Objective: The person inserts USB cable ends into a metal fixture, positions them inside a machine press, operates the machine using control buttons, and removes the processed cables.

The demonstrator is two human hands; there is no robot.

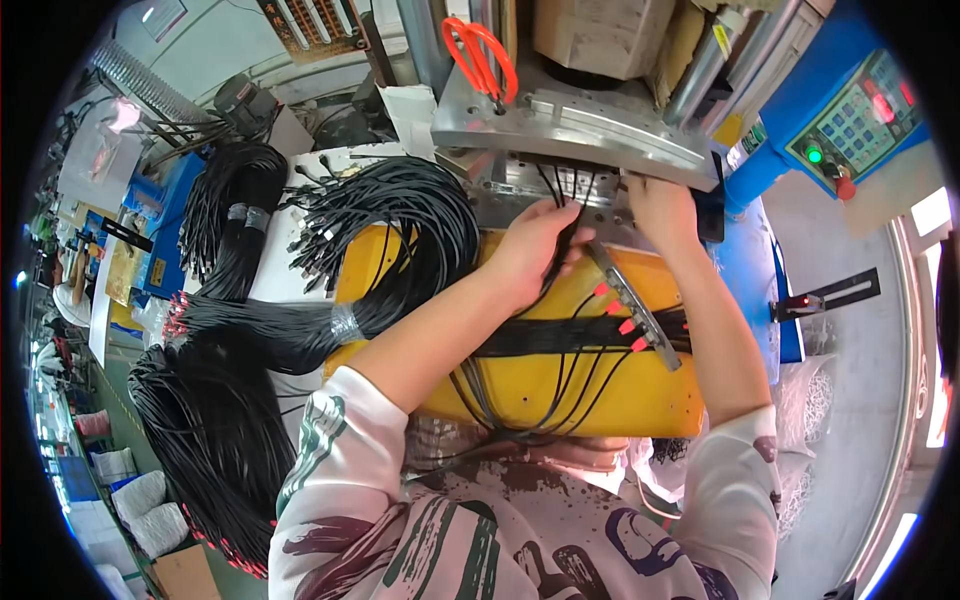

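Two hands up at the machine, and we are right in the thick of it. Our left hand (pixel 535 250) is curled closed around a few thin black cables (pixel 563 190), holding them just below the grey metal press plate (pixel 570 125), where their ends run up into the slots. Our right hand (pixel 660 205) is tucked against the plate's underside; its fingers are hidden, so we cannot tell how far it is closed or what it grips. Beneath both wrists lies the yellow plastic tray (pixel 560 395), with a slim grey metal fixture bar (pixel 635 305) lying slantwise across it and red-tipped cable ends beside the bar. More black cable loops over the tray toward our lap. Off to our left, thick taped bundles of black cable (pixel 260 330) wait on the bench. Orange-handled scissors (pixel 480 55) hang above the plate. To do this well, we judge each lead should sit alone in its slot, straight, not crossing its neighbour, with slack kept loose below.
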